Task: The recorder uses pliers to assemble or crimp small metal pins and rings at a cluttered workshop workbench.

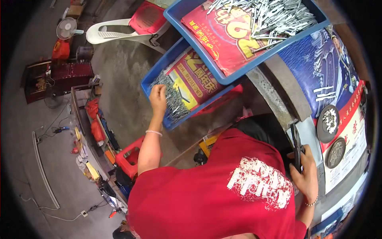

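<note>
My left hand (158, 96) is at the left end of the lower blue tray (152, 79), over a heap of small grey metal pieces (175, 102). Its fingers are drawn together, and whatever they pinch is too small to see. On the right, my right hand (305, 172) is wrapped round a black hand tool (296, 144) with a long narrow body, pointing away from me beside the worktable edge. Above the lower tray, and partly covering it, an upper blue tray (218, 76) carries a pile of shiny silver metal strips (274, 18) on red printed card.
Two dark round dishes, one with white bits (321, 133) and one with small silver bits (329, 161), sit on the poster-covered worktable (296, 59). A few silver strips (324, 94) lie there. A white-and-red chair (115, 35), red stool (129, 159) and cluttered shelf (79, 113) stand left.
</note>
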### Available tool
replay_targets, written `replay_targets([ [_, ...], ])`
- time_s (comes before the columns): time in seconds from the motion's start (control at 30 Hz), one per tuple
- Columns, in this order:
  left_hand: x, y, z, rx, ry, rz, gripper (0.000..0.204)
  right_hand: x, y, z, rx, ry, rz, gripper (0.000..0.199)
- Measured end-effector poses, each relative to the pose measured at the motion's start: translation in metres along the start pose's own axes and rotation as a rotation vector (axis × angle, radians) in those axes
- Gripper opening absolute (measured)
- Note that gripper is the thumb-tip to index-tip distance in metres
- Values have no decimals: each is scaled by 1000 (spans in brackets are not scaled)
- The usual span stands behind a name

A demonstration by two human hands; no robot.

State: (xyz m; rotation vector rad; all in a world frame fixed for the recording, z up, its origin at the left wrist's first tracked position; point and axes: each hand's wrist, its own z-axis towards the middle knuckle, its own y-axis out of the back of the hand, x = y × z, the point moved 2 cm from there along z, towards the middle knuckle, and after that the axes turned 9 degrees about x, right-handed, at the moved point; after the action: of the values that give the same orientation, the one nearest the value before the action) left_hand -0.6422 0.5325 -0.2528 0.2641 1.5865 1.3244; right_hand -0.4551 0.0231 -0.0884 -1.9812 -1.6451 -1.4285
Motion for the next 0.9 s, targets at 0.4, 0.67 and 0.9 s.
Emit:
replay_targets([
  [0.4, -78, -17, -5, 101, -138, -76, 10, -8, -5, -16, -200, -2, 41, 23],
  [0.67, -374, -93, -2, 647, -719, -586, 22, -29, -11, -27, -313, 169, 165, 24],
  [0.9, -493, -228, 41, 624, -953, 65, 22, -48, -23, -70, -503, 107, 229, 18],
])
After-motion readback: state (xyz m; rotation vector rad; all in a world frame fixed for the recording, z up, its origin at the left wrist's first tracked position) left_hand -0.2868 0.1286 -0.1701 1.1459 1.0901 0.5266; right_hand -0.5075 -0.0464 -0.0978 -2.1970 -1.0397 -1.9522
